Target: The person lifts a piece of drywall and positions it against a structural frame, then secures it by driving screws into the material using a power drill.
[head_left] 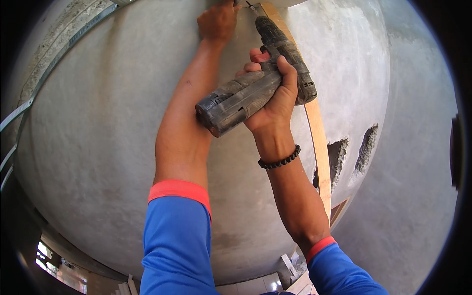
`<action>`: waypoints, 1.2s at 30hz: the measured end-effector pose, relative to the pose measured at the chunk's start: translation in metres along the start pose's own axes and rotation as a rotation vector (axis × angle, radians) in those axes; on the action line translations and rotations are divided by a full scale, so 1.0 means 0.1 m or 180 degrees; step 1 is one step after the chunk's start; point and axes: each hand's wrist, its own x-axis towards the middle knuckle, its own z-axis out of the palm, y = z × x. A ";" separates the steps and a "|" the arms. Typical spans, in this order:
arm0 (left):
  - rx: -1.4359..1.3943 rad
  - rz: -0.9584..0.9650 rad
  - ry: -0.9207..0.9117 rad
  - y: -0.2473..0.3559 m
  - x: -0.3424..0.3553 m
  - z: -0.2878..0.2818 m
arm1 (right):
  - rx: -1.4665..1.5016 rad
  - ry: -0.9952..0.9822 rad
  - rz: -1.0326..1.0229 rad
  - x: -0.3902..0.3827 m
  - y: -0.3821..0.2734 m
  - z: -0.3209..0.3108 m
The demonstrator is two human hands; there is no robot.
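Observation:
Raised in front of me, a black, dusty cordless drill tilts with its bit up and to the left. My right hand is closed round its grip, and a black bead bracelet circles that wrist. The drill's bit ends near the top edge, beside a long pale wooden strip that runs down the wall behind the drill. Left of the bit, my left hand is closed against the wall at the top. What its fingers pinch is mostly cut off and cannot be made out.
A grey plastered wall fills most of the view. Right of the strip, it has rough chiselled openings. A metal channel curves along the upper left. Pieces of wood lie low down, near a pale tiled surface.

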 end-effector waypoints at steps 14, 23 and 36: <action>0.0005 -0.0045 -0.0247 0.01 0.01 0.02 | 0.0068 -0.0026 0.0028 0.09 0.03 -0.06; 0.0067 -0.0024 -0.0260 0.05 -0.02 0.08 | 0.0058 0.0212 0.0076 0.21 0.01 -0.17; -0.0019 0.0044 -0.0035 0.08 -0.11 0.38 | 0.0357 0.0055 0.0178 0.41 -0.02 -0.39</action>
